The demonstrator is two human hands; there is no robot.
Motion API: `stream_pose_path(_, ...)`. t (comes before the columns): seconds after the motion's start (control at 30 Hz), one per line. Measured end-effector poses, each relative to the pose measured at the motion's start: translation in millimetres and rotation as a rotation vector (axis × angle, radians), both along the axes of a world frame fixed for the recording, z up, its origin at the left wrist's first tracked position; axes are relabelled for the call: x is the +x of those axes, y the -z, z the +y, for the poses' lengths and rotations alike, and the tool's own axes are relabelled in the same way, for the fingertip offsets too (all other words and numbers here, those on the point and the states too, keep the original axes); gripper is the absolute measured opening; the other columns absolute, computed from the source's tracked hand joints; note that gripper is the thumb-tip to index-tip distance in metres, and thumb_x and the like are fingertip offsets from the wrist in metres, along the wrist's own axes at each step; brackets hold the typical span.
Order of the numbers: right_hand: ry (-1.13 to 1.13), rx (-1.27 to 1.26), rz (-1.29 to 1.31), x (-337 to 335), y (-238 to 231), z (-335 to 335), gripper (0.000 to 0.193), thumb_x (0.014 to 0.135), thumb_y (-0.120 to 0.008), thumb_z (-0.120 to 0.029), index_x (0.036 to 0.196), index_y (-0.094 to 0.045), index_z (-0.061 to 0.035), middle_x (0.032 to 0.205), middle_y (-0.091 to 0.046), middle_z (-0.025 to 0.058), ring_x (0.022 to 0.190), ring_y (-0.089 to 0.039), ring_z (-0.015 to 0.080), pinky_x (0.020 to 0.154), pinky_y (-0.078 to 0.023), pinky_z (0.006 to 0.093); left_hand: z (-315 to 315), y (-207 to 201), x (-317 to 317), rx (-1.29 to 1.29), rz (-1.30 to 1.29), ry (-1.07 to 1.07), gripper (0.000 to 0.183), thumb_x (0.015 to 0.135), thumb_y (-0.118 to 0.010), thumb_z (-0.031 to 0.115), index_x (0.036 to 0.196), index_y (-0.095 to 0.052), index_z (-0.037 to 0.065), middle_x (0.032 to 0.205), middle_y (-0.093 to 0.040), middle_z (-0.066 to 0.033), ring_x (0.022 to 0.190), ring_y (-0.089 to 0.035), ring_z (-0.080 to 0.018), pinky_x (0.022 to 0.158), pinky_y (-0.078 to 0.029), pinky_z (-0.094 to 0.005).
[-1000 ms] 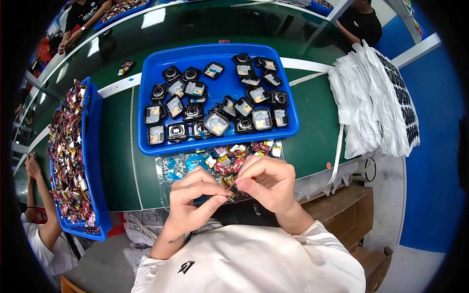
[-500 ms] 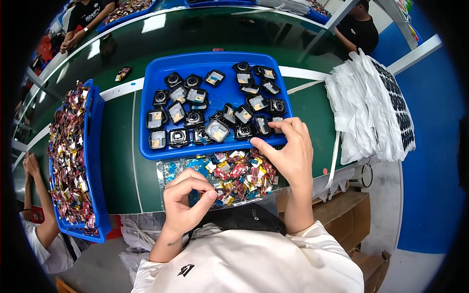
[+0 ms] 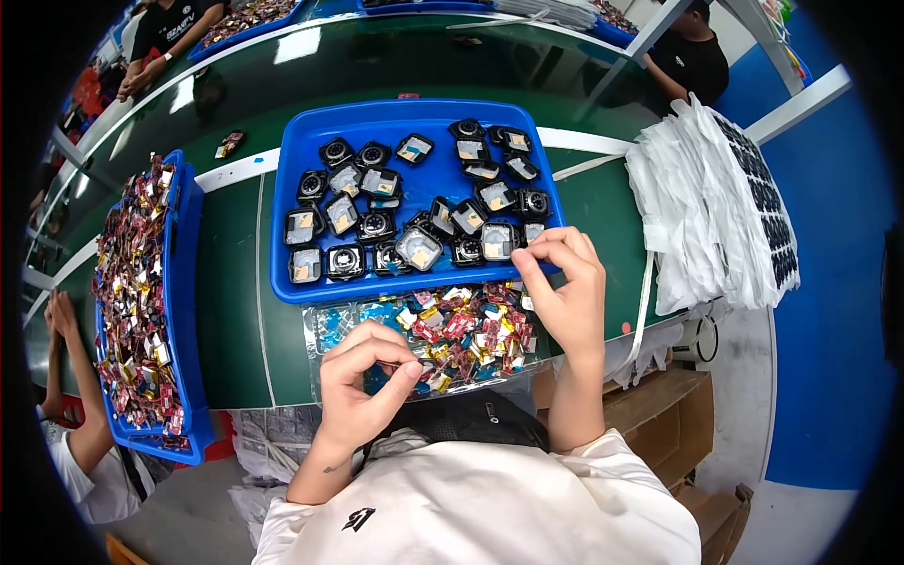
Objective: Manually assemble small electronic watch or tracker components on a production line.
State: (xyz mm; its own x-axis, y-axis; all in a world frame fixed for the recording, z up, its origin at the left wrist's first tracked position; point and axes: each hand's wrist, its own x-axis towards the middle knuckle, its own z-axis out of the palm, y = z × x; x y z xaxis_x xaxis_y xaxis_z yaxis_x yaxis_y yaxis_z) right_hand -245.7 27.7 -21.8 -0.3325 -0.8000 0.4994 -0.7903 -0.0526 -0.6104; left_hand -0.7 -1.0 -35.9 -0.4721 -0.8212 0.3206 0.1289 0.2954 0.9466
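A blue tray on the green table holds several small black and silver square parts. My right hand reaches to the tray's near right corner, fingertips pinched at a small part on the rim. In front of the tray lies a clear flat tray filled with several small red, yellow and blue pieces. My left hand hovers over its near edge, thumb and fingers pinched together; whether a small piece is between them I cannot tell.
A long blue tray heaped with colourful small pieces stands at the left. A stack of white sheets lies at the right. Another person's hands show at far left; other people sit across the table.
My hands, first together near my chest, separated. The right one went to the blue tray's near right corner and stayed; the left dropped to the clear tray's near edge.
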Motion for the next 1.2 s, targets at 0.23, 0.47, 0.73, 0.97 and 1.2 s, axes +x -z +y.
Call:
stream_pose_path(0.23,0.168,0.147,0.069,3,-1,-17,0.017,0.069,-0.078,-0.020,0.073,-0.069,-0.0059,0.082,-0.059,0.0040,0.083,-0.056,0.0222,0.072,-0.045,0.0343,2,0,-2,-0.003,0.005,0.017,0.005,0.076,-0.070,-0.003,0.080,-0.067,-0.002,0.085,-0.061,-0.0073,0.070,-0.055,-0.0089,0.058,-0.044,-0.0204)
stream_pose_path(0.47,0.211,0.076,0.103,4,-1,-21,0.013,0.068,-0.077,-0.020,0.070,-0.070,-0.0091,0.090,-0.061,0.0009,0.092,-0.053,0.0213,0.079,-0.038,0.0362,2,-4,-4,-0.027,0.002,-0.006,0.005,0.076,-0.070,-0.002,0.081,-0.067,-0.001,0.090,-0.061,-0.0083,0.071,-0.055,-0.0083,0.058,-0.044,-0.0195)
stream_pose_path(0.73,-0.259,-0.110,-0.659,9,-5,-15,0.015,0.081,-0.066,0.000,0.095,-0.063,-0.0003,0.097,-0.067,0.0080,0.089,-0.064,0.0142,0.075,-0.053,0.0298,-1,-11,-5,-0.110,-0.027,-0.062,0.004,0.077,-0.069,-0.001,0.081,-0.067,-0.002,0.102,-0.060,-0.0121,0.072,-0.056,-0.0096,0.060,-0.046,-0.0202)
stream_pose_path(0.97,-0.455,0.087,-0.908,59,-15,10,0.028,0.082,-0.065,0.005,0.110,-0.060,0.0043,0.099,-0.066,0.0087,0.079,-0.063,0.0077,0.063,-0.050,0.0177,-9,-41,-18,-0.201,-0.124,-0.102,0.004,0.076,-0.069,0.000,0.079,-0.067,-0.001,0.111,-0.060,-0.0148,0.069,-0.056,-0.0098,0.058,-0.046,-0.0214)
stream_pose_path(1.2,-0.554,0.290,-0.709,60,-11,13,0.035,0.077,-0.060,0.011,0.112,-0.063,0.0052,0.108,-0.064,0.0129,0.084,-0.063,0.0101,0.066,-0.051,0.0199,-16,-41,-19,-0.158,-0.318,-0.109,0.004,0.073,-0.069,0.002,0.075,-0.067,0.000,0.105,-0.065,-0.0102,0.065,-0.057,-0.0106,0.054,-0.044,-0.0223)
